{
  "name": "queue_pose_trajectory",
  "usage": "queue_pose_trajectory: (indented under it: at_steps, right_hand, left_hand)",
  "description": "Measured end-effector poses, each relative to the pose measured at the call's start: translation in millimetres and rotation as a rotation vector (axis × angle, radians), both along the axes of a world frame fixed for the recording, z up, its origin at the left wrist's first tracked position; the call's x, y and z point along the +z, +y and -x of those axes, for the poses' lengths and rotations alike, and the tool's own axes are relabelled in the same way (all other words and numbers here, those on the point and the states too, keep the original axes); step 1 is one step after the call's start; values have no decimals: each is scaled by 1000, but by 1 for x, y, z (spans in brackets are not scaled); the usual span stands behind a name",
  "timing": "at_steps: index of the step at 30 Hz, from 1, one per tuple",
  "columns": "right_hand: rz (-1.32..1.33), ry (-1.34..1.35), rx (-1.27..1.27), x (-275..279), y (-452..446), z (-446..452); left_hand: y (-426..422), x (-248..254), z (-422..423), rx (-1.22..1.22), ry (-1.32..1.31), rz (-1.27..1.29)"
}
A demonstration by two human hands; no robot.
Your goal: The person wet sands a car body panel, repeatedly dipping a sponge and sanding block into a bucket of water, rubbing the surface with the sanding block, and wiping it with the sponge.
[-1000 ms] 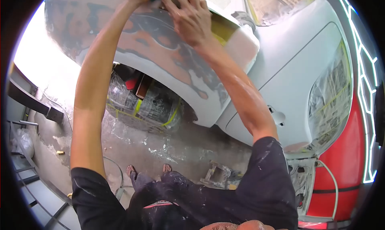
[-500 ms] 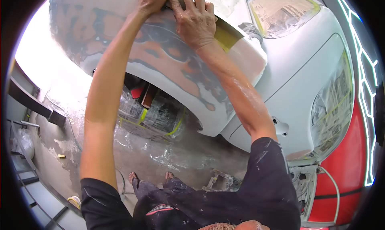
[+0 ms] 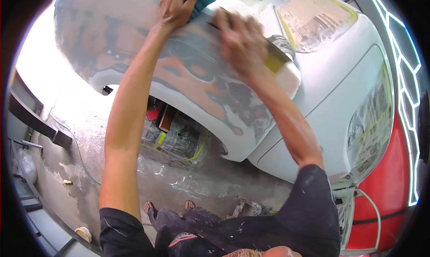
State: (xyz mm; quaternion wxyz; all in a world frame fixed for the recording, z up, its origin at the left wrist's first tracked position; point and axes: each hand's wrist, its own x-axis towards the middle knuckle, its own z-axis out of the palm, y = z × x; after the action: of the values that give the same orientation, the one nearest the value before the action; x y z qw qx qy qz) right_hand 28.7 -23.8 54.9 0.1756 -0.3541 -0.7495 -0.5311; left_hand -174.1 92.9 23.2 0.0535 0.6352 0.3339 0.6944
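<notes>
A car fender (image 3: pixel 179 84) with grey, white and reddish-brown patches fills the upper middle of the head view. On its upper edge, my left hand (image 3: pixel 175 10) is closed around a teal cloth (image 3: pixel 204 2), which sticks out past the fingers. My right hand (image 3: pixel 242 42), blurred by motion, grips a long sanding block (image 3: pixel 278 60) that lies along the top of the fender, its yellowish end showing beyond the wrist. The fingertips and the block's underside are hard to make out.
Right of the fender is a grey car door (image 3: pixel 322 100), its window masked with newspaper (image 3: pixel 374 118). Masking (image 3: pixel 174 143) also fills the wheel arch. A hose (image 3: pixel 83 154) crosses the floor, and a small tub (image 3: pixel 83 233) stands lower left. A detached panel (image 3: pixel 347 212) is lower right.
My right hand and the sanding block have moved right and down in the view. My left hand sits slightly lower and more of the teal cloth shows. The view has shifted a little.
</notes>
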Motion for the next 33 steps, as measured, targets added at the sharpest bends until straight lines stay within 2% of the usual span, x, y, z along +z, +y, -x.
queue_pose_trajectory:
  at_steps: [2,4,7,10,11,13,14,15,17,18,20,21,23,26,27,29,32,33]
  right_hand:
    - [3,7,95,9,23,20]
    - [52,37,194,7,20,13]
    - [185,23,96,10,-59,-79]
    - [165,7,29,4,-114,-168]
    - [151,4,5,4,-103,-158]
    - [117,7,-36,5,-77,-112]
    - [87,10,52,5,-44,-84]
    - [103,2,38,9,-26,-45]
    - [21,-36,1,7,23,19]
    - [21,-8,61,8,34,27]
    - [41,65,161,4,34,26]
    - [119,80,111,5,11,9]
    - [200,-7,125,5,-47,-59]
    - [222,-10,36,-4,-116,-157]
    - [207,-33,37,-3,-117,-160]
    - [169,-12,-1,-6,-94,-131]
    - [136,-20,24,12,-30,-38]
    - [94,-27,38,13,1,-5]
  left_hand:
    - [4,1,4,-112,-23,-7]
    - [0,0,4,-68,39,73]
    - [-4,3,4,-93,30,71]
    - [13,-10,-4,87,-12,-85]
    - [2,-1,2,10,62,9]
    - [4,-3,1,21,43,-7]
    - [5,-5,3,31,38,-18]
    - [11,-7,2,83,54,-80]
    - [11,-3,3,-20,-8,-9]
    - [6,-1,5,-59,-48,35]
    - [-1,1,5,-165,-71,73]
    - [3,0,7,-195,-32,111]
    - [2,3,9,-267,-11,120]
    - [3,-5,1,-29,-44,-44]
    - [6,-4,2,-15,-29,-29]
    - [10,-4,2,-7,11,7]
    - [15,-8,1,40,-43,-144]
    - [11,-4,3,-52,-33,-84]
